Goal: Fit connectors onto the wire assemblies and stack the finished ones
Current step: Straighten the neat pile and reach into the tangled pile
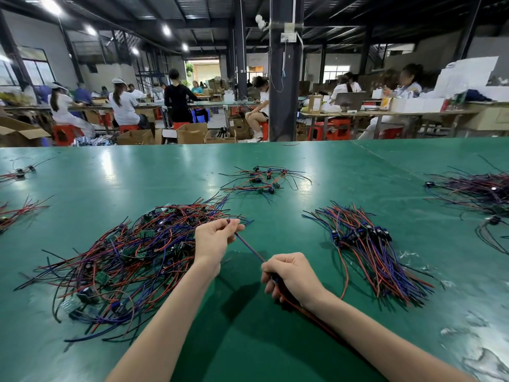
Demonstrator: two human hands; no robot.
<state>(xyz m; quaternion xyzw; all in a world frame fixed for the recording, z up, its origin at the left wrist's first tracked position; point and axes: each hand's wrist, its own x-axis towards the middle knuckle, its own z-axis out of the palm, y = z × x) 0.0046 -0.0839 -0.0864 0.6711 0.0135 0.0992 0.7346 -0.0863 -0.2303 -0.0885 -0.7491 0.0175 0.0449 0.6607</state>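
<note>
My two bare forearms come in from the bottom edge over the glossy green surface (275, 340). My right hand (289, 274) is closest, fingers curled round the near end of a thin wire assembly of red and blue leads (249, 248). Something dark sits inside that grip, though I cannot tell what it is. A red lead trails back under my wrist.

The same assembly runs taut, up and to the left, to my left hand (212, 241), which pinches its far end between thumb and fingertips, held above the surface.

Just left of my left hand lies a big loose tangle of red, blue and black wires with small green circuit boards (124, 260), spread wide and in no order. To the right of my right hand, a little apart from it, is a tidier stack of red and blue wire assemblies (369, 249), their dark blue parts bunched at the far end and the leads fanning towards me.

Farther out, near the middle of the surface, sits a small scattered cluster of wires with dark parts (264, 180). A darker pile of wires (479, 191) lies at the right edge, and a few stray wire pieces (16, 213) at the left edge.
</note>
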